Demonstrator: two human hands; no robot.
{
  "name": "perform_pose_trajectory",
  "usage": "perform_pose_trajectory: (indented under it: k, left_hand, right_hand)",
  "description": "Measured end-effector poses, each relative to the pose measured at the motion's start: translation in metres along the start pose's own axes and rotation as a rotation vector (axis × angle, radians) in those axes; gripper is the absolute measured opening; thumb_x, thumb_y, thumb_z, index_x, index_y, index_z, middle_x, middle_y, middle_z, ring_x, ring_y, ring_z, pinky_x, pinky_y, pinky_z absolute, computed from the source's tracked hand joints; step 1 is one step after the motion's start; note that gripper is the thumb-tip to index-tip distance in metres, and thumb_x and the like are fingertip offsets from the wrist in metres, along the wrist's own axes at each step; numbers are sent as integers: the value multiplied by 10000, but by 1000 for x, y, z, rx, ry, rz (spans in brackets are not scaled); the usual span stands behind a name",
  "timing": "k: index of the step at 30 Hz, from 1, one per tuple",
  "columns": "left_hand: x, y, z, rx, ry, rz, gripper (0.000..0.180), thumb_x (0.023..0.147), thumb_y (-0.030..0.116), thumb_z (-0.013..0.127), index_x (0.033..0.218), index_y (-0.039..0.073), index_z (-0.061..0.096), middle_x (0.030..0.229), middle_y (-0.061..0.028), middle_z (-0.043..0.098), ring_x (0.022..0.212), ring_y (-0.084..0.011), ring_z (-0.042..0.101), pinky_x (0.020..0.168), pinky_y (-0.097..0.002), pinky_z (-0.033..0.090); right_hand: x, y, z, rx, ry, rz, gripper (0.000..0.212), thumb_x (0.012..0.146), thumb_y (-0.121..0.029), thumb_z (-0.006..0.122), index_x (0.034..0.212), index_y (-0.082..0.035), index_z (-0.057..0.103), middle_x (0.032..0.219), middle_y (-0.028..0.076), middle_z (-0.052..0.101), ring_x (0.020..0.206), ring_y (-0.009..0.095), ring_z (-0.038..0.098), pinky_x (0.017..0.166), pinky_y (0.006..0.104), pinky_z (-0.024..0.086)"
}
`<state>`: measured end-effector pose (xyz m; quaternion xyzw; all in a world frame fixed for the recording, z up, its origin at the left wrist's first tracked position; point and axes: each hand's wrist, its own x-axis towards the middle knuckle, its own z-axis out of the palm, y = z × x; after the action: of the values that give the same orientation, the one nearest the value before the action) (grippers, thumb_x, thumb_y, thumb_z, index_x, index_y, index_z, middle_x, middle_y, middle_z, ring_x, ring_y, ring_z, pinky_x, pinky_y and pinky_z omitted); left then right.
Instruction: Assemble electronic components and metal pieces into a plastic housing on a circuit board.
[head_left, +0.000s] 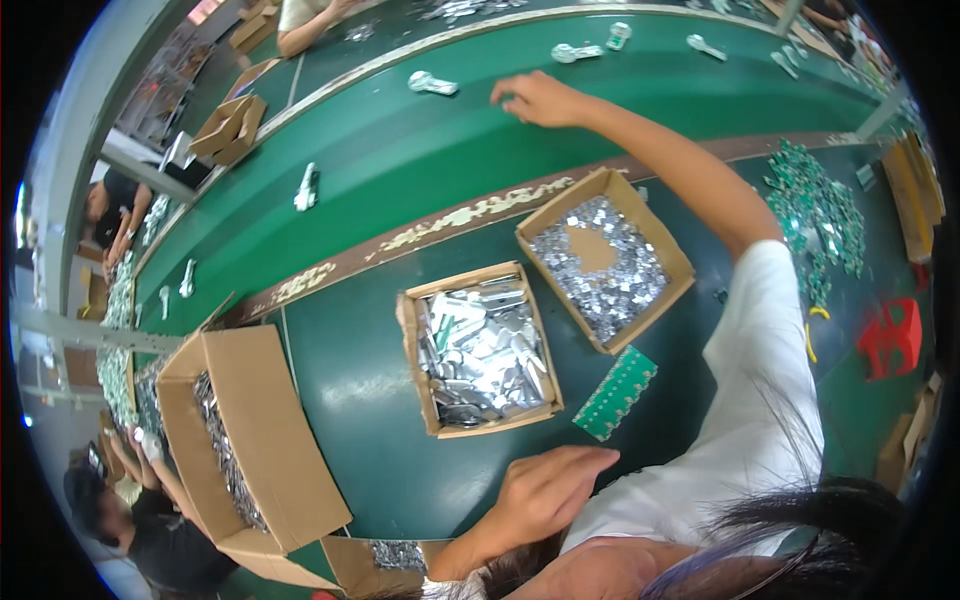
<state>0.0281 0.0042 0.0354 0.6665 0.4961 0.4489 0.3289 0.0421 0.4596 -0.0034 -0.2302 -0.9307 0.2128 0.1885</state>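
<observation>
Over the green conveyor belt (pixel 380 150) my right hand (pixel 540 100) reaches out, fingers curved and apart, with nothing seen in it. A silver-white elongated part (pixel 432 84) lies on the belt to its left, and another such part (pixel 576 53) lies beyond it. My left hand (pixel 545 492) is near my body at the bench's near side, fingers bent and pressed together; its palm side is hidden. Nearest to it are a green circuit board panel (pixel 615 393) and a cardboard box (pixel 547 385) heaped with shiny elongated metal parts.
A second open box (pixel 672 295) contains small silver pieces. Green pieces (pixel 815 215) lie piled at the right, near a red plastic object (pixel 890 338). A large carton (pixel 275 430) stands at the left. Co-workers sit across the belt and at the left, one in black (pixel 165 535).
</observation>
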Motion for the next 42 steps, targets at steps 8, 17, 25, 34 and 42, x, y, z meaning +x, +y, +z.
perform_pose_trajectory:
  k: [8,17,25,34,42]
  left_hand:
    - [64,-73,-136,868,655,4,77,842,42,601,898,-7,623,852,-153,647,698,-305,622,605,-371,487]
    - [183,-244,-249,1027,628,-597,435,828,311,648,1241,294,511,1216,-154,557,1166,-312,502,982,-555,326]
    - [140,-152,-249,436,763,-286,238,861,224,506,1052,85,486,690,-126,608,639,-230,627,581,-365,478]
    - [-67,-11,-193,-159,29,-548,215,747,49,543,931,-50,593,874,-75,581,801,-128,560,721,-252,451]
    - [-55,-65,-117,95,51,-413,293,775,51,618,1015,4,457,867,-86,569,722,-162,514,653,-280,412]
  right_hand:
    - [-155,-151,-21,-433,12,-266,188,839,-218,610,963,-77,614,722,92,589,707,280,583,652,407,462]
    - [-235,-159,-10,-395,49,47,241,801,-151,642,1031,-91,608,886,116,560,859,286,561,756,387,463]
    - [-221,-146,-10,-183,-217,108,233,757,-61,645,989,-60,616,899,147,580,866,350,573,765,430,465]
    - [-212,-156,-16,-224,-121,47,57,812,-83,564,844,-38,547,785,138,569,755,360,581,660,449,462]
    - [-223,-148,-3,-79,51,17,71,833,-65,558,857,-23,506,759,129,571,702,311,580,619,394,447]
